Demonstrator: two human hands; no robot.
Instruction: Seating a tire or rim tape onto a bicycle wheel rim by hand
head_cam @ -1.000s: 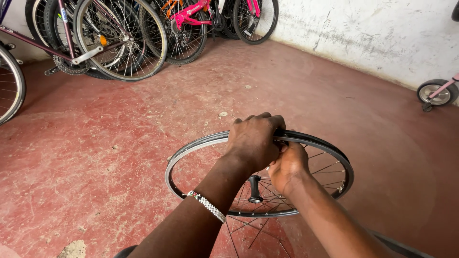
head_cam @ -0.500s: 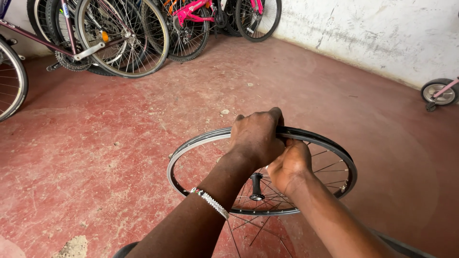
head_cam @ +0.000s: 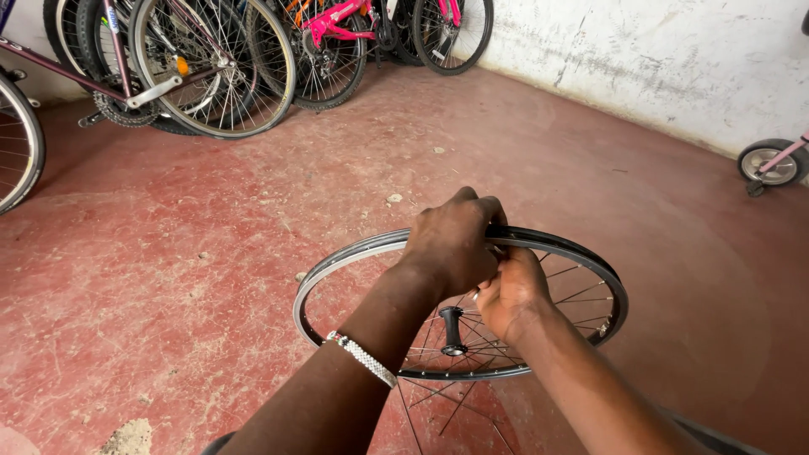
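No packages, labels, signs or screens show anywhere in view.

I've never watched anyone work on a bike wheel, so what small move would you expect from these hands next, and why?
Probably a small twist by the right hand, which pinches something among the spokes just under the rim; what it holds is hidden. The left hand clamps over the rim's far edge, steadying the bare wheel so the hub stays level for it.
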